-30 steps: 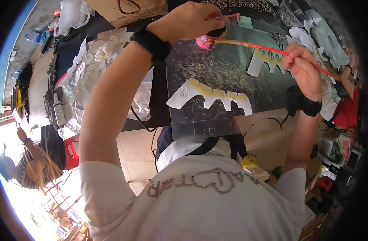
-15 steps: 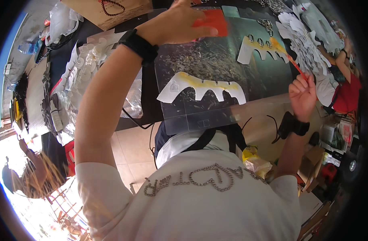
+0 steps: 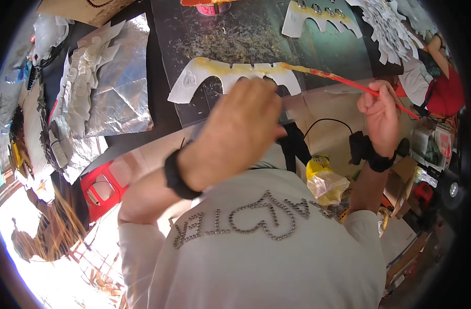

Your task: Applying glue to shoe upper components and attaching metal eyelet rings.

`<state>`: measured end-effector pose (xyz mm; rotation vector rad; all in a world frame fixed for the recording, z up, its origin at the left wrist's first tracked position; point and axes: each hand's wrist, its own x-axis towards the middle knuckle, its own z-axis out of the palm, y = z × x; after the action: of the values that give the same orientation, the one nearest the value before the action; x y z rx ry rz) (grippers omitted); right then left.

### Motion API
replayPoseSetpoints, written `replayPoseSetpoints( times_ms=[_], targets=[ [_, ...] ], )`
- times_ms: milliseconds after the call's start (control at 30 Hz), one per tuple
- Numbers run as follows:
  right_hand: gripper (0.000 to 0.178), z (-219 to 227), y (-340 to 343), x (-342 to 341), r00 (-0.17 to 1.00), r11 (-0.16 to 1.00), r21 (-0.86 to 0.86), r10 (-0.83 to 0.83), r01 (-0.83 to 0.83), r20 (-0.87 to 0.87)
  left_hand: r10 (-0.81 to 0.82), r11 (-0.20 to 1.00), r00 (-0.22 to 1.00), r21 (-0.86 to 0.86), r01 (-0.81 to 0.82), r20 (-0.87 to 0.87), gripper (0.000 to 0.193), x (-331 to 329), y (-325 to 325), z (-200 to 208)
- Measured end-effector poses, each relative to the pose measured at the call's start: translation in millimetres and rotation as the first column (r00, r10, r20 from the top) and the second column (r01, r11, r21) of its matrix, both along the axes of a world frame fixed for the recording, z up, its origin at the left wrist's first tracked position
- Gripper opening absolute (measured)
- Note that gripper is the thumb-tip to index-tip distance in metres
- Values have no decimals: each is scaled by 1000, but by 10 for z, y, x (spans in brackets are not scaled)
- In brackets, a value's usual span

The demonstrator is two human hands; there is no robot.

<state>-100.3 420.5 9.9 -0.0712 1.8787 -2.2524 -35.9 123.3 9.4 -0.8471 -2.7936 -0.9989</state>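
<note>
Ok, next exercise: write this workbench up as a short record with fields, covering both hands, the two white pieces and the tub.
Left hand: blurred, overlapping near white piece; grip unclear
Right hand: holding red stick, yellowish tip at that piece's upper edge
Near white piece: yellow-smeared along upper edge
Far white piece: yellow-smeared, bearing metal rings
Pink tub: partly outside the picture

Yellow-tipped red on stick (image 3: pixel 346 82), 2 o'clock; yellow over white on cutout (image 3: pixel 226 73), 12 o'clock; silver-studded heart (image 3: pixel 263 217) on white shirt (image 3: pixel 261 268), 6 o'clock.
</note>
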Motion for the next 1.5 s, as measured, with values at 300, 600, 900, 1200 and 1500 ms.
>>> replayPoseSetpoints(
  times_ms=[300,600,900,1200,1500],
  targets=[
    [21,-21,-84,5,992,981,186,81,-63,-96,90,991,995,-102,-86,36,70,110,383,-412],
    [21,35,-157,20,980,954,299,83,-26,-179,88,989,995,-120,-82,48,70,106,393,-441],
    [21,89,-209,-8,984,950,309,27,30,-177,91,987,995,-139,-85,39,71,112,393,-456],
    [23,98,-118,10,986,986,157,85,-62,-146,106,988,994,-116,-102,31,70,106,380,-436],
    [27,-12,-124,33,994,993,-64,91,-96,-67,93,994,996,-52,-93,2,69,102,325,-463]
  ],
)
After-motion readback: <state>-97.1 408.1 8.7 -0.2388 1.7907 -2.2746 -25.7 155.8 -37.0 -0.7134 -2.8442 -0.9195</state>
